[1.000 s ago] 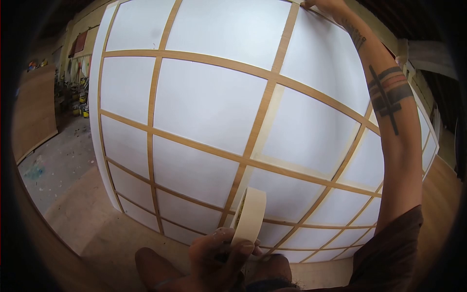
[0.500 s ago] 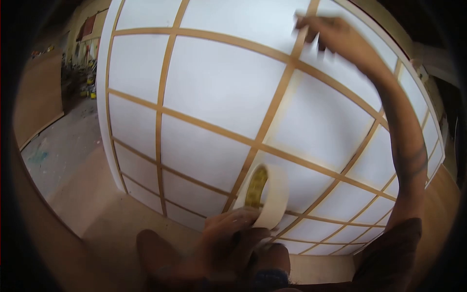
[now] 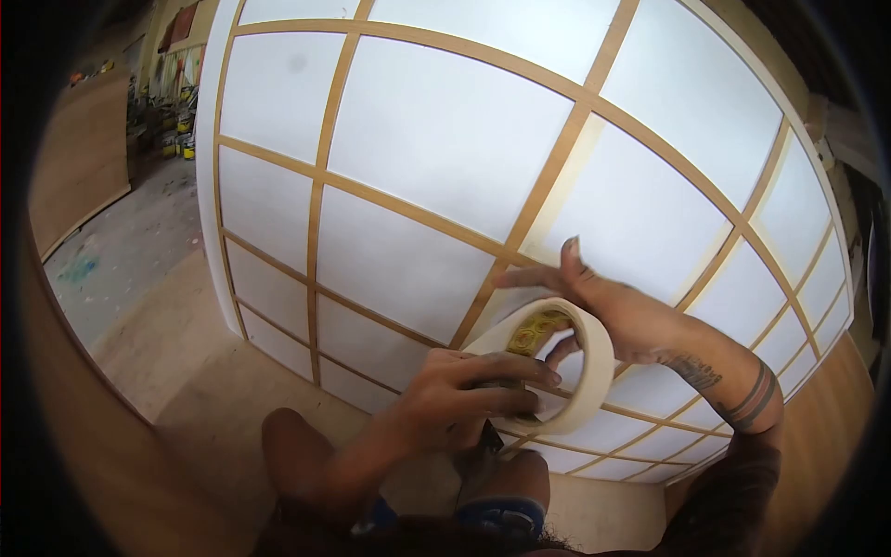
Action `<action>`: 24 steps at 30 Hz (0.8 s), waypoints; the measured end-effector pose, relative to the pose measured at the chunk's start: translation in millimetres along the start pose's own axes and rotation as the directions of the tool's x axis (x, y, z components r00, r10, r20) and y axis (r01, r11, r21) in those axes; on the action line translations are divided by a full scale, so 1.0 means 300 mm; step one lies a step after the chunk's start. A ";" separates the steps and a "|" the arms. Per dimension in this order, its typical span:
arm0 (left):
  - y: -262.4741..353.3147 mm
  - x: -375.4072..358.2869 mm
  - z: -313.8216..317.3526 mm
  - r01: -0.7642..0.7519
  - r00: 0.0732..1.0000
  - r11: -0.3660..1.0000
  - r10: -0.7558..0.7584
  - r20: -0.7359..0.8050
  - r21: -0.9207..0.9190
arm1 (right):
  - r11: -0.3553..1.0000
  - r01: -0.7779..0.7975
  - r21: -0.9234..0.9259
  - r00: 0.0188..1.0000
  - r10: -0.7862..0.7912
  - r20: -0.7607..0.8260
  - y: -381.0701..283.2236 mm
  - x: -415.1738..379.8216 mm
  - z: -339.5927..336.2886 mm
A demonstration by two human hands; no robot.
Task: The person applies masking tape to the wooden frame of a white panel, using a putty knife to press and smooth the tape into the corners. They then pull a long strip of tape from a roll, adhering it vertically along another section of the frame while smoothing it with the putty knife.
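head view: the left hand (image 3: 455,395) holds a roll of cream tape (image 3: 600,371), its fingers reaching into the ring. the right hand (image 3: 617,316) is just beyond the roll, thumb and forefinger spread wide; a fingertip shows through the ring, but i cannot tell whether it touches. the roll is tilted between the hands, in front of a white panel (image 3: 445,130) crossed by wooden strips (image 3: 418,214). pale bands (image 3: 563,186) run along some pane edges. if the left fingers loosen, the roll could slip past the person's legs (image 3: 290,446) to the floor (image 3: 186,353); crossed fingers could snag a loose end and crease it. farther left are paint tins (image 3: 188,148).
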State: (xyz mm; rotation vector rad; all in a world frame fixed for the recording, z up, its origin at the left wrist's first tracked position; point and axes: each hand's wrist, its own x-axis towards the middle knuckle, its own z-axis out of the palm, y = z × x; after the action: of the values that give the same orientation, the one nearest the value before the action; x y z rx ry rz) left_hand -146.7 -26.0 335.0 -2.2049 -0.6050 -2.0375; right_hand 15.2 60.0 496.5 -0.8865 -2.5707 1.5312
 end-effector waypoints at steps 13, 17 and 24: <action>0.005 -0.017 0.071 -0.297 0.927 0.946 0.319 0.199 -0.132 | 0.869 -0.299 0.394 0.889 0.104 0.445 0.211 0.068 0.107; 0.010 -0.027 0.073 -0.282 0.928 0.950 0.306 0.212 -0.134 | 0.964 -0.110 0.241 0.979 0.063 0.192 0.204 0.071 0.088; -0.001 -0.053 0.045 -0.188 0.959 0.981 0.193 0.209 -0.040 | 0.956 0.281 -0.086 0.908 -0.294 -0.298 0.049 0.048 -0.029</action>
State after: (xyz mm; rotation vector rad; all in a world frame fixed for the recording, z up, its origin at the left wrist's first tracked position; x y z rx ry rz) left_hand -134.6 -25.1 317.9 -2.4068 -0.3709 -1.7379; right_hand 12.5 79.1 485.4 -0.6487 -2.3830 1.1614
